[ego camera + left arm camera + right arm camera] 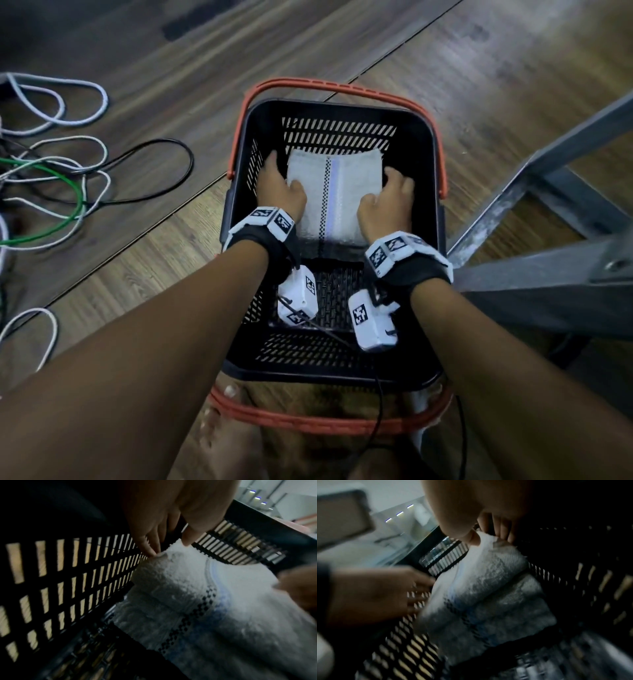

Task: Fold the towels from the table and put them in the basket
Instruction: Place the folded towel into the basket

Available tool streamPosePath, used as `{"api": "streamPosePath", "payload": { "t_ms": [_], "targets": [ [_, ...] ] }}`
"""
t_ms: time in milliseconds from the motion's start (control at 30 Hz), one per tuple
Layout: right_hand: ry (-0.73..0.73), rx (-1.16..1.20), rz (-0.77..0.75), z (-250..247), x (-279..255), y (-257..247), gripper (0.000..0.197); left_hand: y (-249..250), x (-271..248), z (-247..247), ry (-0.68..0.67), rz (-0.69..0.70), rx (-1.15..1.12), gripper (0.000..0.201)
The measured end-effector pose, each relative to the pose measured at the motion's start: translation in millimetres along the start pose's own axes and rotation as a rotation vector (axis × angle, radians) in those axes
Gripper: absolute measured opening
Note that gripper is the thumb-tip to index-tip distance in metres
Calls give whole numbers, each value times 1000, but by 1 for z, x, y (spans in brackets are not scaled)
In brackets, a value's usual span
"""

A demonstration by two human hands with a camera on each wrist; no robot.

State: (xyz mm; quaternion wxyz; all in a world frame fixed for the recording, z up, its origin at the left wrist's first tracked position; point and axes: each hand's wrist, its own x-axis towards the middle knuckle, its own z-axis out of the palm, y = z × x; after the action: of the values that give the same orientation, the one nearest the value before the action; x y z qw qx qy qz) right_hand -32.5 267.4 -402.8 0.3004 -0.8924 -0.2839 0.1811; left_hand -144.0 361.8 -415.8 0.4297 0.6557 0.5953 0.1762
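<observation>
A folded white towel (334, 192) with a black checkered stripe and a blue stripe lies in the far half of a black slatted basket (342, 106). My left hand (279, 188) holds the towel's left edge, thumb on top and fingers down the side. My right hand (387, 198) grips its right edge the same way. In the left wrist view my left hand (168, 547) pinches the far corner of the towel (188, 588) beside the basket wall (68, 581). In the right wrist view my right hand (489, 538) pinches the towel (488, 588), which shows several folded layers.
The basket stands on a wooden floor, its orange handles (342, 85) folded down outside the rim. Loose white, black and green cables (51, 171) lie on the floor to the left. Grey metal frame legs (548, 205) stand close to the basket's right side.
</observation>
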Motion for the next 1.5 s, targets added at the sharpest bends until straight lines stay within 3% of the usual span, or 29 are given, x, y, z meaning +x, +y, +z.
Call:
{"api": "streamPosePath", "payload": {
  "t_ms": [67,133,267,400,467,567,667,733,833,933,1033,1133,1267,1500],
  "targets": [
    [70,-223,-239,9,-2,-3,52,2,0,6,24,179,157,60],
    [55,-360,-346,24,1,0,54,-2,4,13,-10,296,394,55],
    [4,-516,-304,54,6,27,59,-30,12,33,-123,344,632,53],
    [161,-474,-340,76,6,40,59,-50,17,52,-10,393,609,52],
    [182,-459,-342,78,6,40,58,-49,18,52,-15,405,628,52],
    [48,-498,-315,63,4,33,58,-35,18,40,-176,336,675,54],
    [-240,-529,-239,30,2,15,57,-9,22,9,-448,225,822,58],
    [-428,-507,-187,-6,-11,-7,45,17,10,-22,-570,222,924,53],
    [-567,-635,-253,-77,-66,-40,38,62,-36,-77,-533,303,934,50],
    [-570,-853,-392,-169,-145,-65,37,115,-107,-135,-466,425,946,46],
    [-539,-882,-344,-271,-215,-83,44,178,-184,-184,-463,586,869,42],
    [-454,-773,-274,-370,-271,-96,43,252,-257,-227,-384,771,850,42],
    [-178,-711,-178,-489,-342,-104,43,339,-355,-264,-273,996,775,40],
    [52,-499,-98,-629,-426,-66,40,425,-490,-238,-266,1370,654,20]
  ]
}}
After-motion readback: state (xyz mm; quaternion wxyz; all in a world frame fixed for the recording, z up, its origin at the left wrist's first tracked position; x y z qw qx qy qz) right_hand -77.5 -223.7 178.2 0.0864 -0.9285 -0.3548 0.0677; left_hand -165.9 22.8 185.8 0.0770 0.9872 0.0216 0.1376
